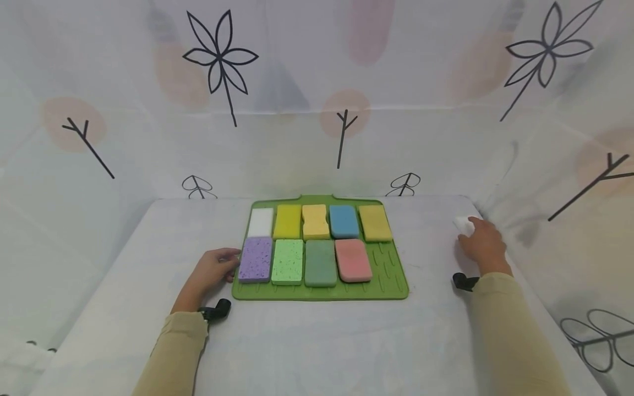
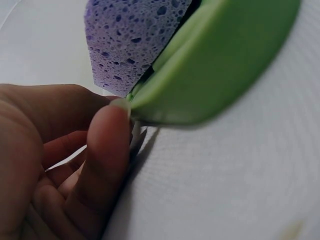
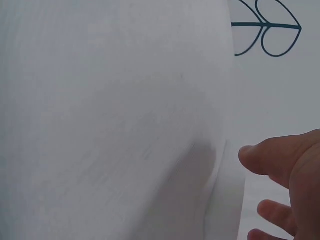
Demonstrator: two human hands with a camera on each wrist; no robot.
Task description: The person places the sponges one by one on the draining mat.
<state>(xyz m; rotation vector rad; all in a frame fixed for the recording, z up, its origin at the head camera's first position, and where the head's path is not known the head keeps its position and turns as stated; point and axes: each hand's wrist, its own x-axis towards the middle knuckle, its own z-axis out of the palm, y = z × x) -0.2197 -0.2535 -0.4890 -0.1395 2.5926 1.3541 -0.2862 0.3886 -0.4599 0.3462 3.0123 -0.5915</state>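
A green ribbed tray bears several sponges in two rows. At its left edge my left hand pinches the rim between thumb and fingers, beside the purple sponge. In the left wrist view that sponge stands just above my thumb. Away to the right, my right hand holds a small white block between thumb and index finger. White blends into white in the right wrist view, so the block's outline is hard to make out near the thumb.
Also on the tray are white, yellow, blue, light green, dark green and pink sponges, plus two more yellowish ones. White cloth covers the table. A patterned wall cloth rises behind and at both sides.
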